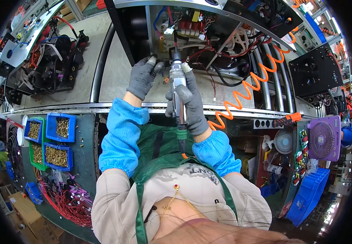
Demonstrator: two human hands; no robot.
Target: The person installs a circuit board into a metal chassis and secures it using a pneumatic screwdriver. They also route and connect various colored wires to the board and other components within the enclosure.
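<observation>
My right hand (190, 99), in a grey glove, is wrapped round a silver pneumatic screwdriver (178, 83). The tool's long bit points away from me into an open metal chassis (153, 32), and a green hose fitting (181, 134) sits at its near end. Left of the tool, my grey-gloved left hand (143, 77) is at the chassis's near edge with its fingers curled together. What those fingers pinch, if anything, is too small to make out. Inside the chassis are a circuit board (190, 26), red and blue wires and white connectors.
An orange coiled air hose (245, 91) stretches across the right side. Blue bins of brass screws (58, 156) stand at left, above bundled red wires (64, 203). Another open unit (54, 61) lies far left. Rollers (275, 81), a purple fan (324, 138) and a red-black screwdriver (287, 119) are at right.
</observation>
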